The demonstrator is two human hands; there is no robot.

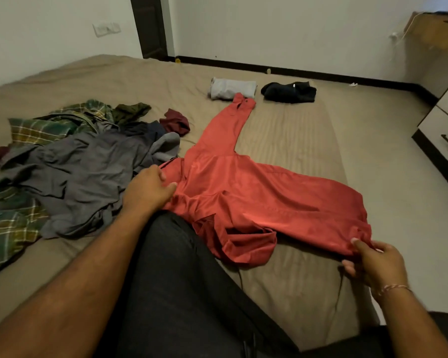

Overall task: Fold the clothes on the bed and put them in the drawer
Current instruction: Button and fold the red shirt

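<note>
A red long-sleeved shirt (256,192) lies spread on the tan bed (295,140), one sleeve stretched toward the far side. My left hand (148,189) grips the shirt at its collar end. At the hem, near the bed's right edge, my right hand (373,262) pinches the red cloth. A heap of unfolded clothes (70,161), grey and green plaid among them, lies at the left. Two folded garments sit at the far side: a light grey one (230,88) and a black one (290,92). A white drawer unit (442,135) with a dark handle stands at the right.
My leg in dark trousers (186,293) rests on the bed between my arms. A dark door frame (150,27) stands at the back wall. A wooden shelf (435,29) hangs at the top right. Pale floor lies between the bed and the drawers.
</note>
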